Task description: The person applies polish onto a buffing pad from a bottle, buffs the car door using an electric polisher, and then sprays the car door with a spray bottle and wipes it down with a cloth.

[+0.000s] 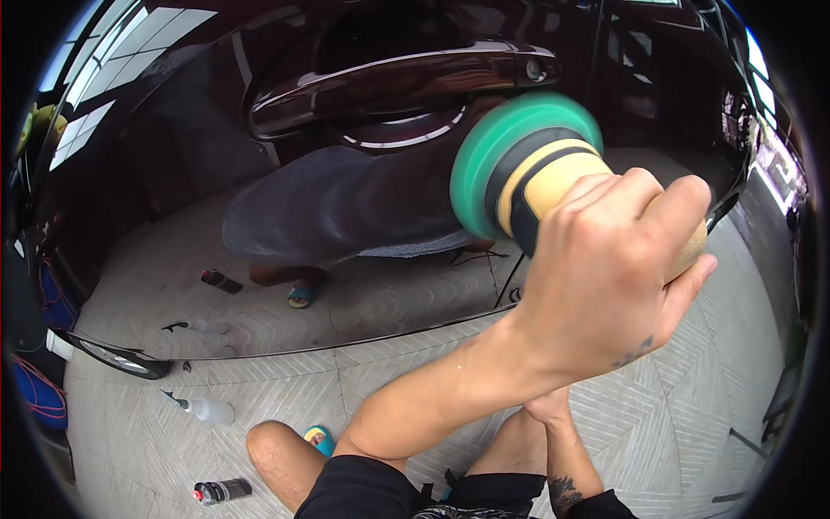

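My left hand is wrapped around the yellow and black body of a car polisher. The polisher's round green foam pad faces a glossy dark maroon car door, just below and right of the door handle. Its edge is blurred. Left of the pad, a hazy greyish smear of polish covers part of the door. My right hand is lower down, mostly hidden behind my left forearm; its fingers do not show.
A white spray bottle and a dark bottle with a red cap are on the patterned tile floor at left. My sandalled foot is below the door. A blue item with reddish cord lies at far left. The door mirrors the floor and bottles.
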The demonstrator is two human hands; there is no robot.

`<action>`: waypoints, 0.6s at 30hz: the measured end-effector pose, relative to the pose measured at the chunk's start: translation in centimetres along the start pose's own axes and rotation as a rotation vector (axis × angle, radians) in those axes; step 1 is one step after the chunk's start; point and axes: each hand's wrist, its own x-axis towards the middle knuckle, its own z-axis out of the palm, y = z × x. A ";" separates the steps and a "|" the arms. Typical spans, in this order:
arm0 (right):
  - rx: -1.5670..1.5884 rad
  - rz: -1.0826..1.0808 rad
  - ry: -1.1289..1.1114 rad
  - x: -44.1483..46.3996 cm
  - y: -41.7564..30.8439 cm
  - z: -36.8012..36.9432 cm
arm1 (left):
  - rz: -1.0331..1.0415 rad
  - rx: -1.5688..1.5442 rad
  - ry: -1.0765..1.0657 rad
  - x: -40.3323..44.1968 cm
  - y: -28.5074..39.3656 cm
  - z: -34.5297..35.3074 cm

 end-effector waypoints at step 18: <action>-0.381 0.082 -0.070 -2.3 2.3 1.9 | -0.034 0.047 -0.091 0.3 0.9 -2.6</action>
